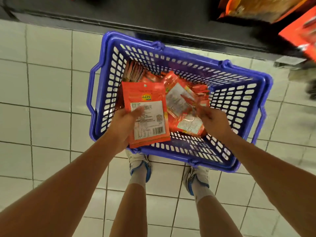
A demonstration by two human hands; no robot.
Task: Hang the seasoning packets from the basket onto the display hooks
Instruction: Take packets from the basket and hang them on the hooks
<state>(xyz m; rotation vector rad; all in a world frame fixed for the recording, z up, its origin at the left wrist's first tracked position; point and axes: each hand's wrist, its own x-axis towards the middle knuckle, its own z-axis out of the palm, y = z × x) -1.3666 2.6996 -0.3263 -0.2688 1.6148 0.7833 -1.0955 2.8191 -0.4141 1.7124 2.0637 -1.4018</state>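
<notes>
Blue plastic basket [239, 93] standing on pale floor tiles [47, 93], right at the foot of a dark shelf base [153, 16]. Still well stocked with red seasoning packets [181, 100], some lying flat with back labels up, some standing on edge in the far left corner. Left hand [124, 123] gripping a small stack of packets [147, 113] over the near rim, thumb pressed on the white label, punched hang hole at the top edge. Right hand [212, 121] down among the loose packets, fingers curled; impossible to say whether anything is pinched yet. Hanging red packs [301, 35] glimpsed at the upper right, blurred, no display hooks visible. Judged early to middle: gathering in hand, nothing from this stack hung, many packets left to lift and hook
</notes>
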